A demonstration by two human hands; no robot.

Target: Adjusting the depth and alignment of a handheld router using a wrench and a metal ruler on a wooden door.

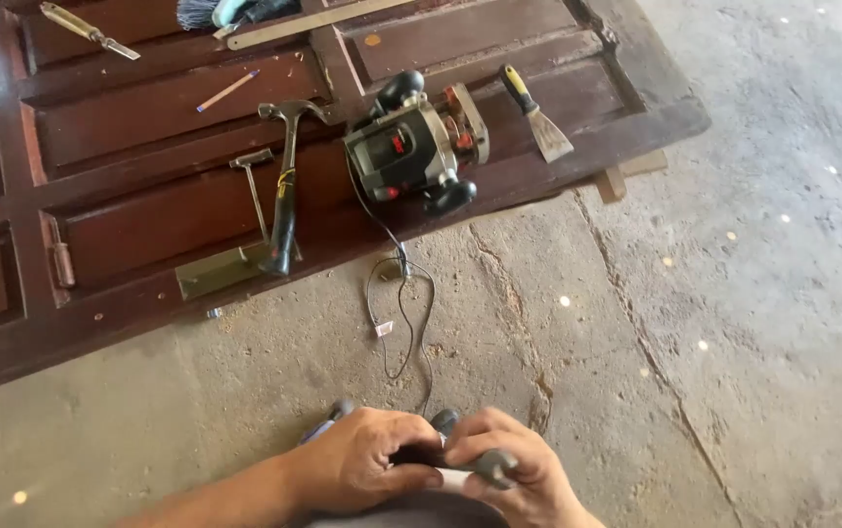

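Note:
Low in the head view, my left hand and my right hand are closed together on a small dark tool with grey handles; a blue-grey handle end sticks out past my left hand. A black cord runs from near my hands up across the concrete floor to a black and grey electric router lying on a dark brown wooden door.
On the door lie a claw hammer, a metal square, a putty knife with yellow-black handle, a pencil, a chisel, a brush and a long ruler. Cracked concrete floor lies to the right.

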